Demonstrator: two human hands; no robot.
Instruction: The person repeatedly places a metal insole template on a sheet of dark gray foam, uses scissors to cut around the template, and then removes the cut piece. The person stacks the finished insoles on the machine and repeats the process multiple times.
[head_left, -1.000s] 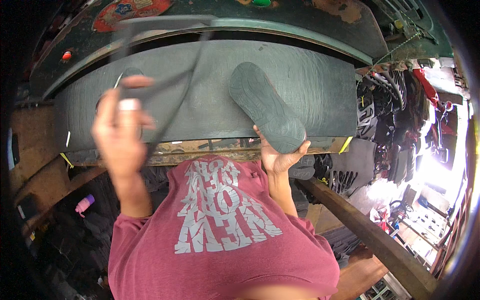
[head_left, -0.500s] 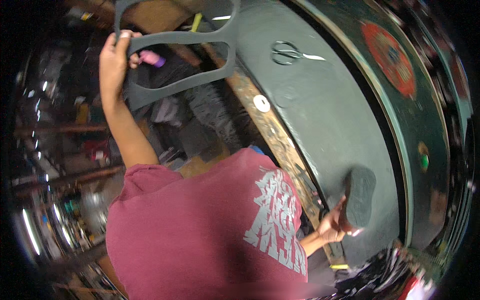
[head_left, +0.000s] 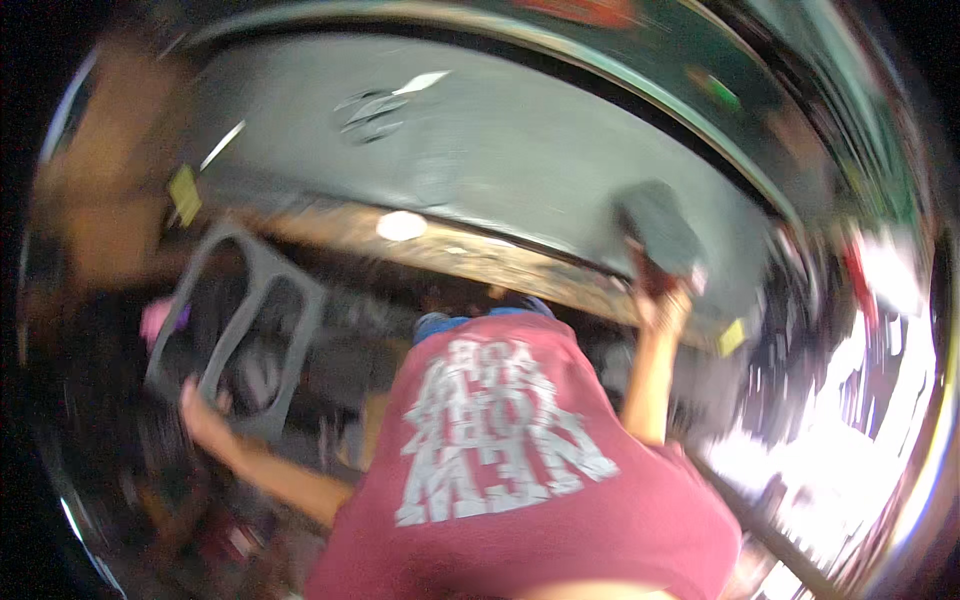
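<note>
My left hand (head_left: pixel 205 412) is closed on the edge of a thin grey sheet (head_left: pixel 240 322) with two long, sole-shaped holes. It hangs low at the left, in front of the workbench. My right hand (head_left: pixel 662 308) grips dark shoe-sole pieces (head_left: pixel 656 226) and holds them above the right part of the grey bench top (head_left: pixel 510 150); how many there are cannot be told through the blur. Black-handled scissors (head_left: pixel 368 116) lie on the bench top, left of the middle and away from both hands.
A worn wooden strip (head_left: pixel 470 256) runs along the bench's near edge, with a white disc (head_left: pixel 401 226) on it. Yellow pieces (head_left: pixel 184 195) mark the bench's front. Behind the top is a raised green machine part (head_left: pixel 680 50). Something pink (head_left: pixel 157 318) is beyond the sheet.
My view has swung round, so the bench now lies across the picture. My left hand has lowered the sheet from up high. The right hand still holds the dark sole pieces over the bench.
</note>
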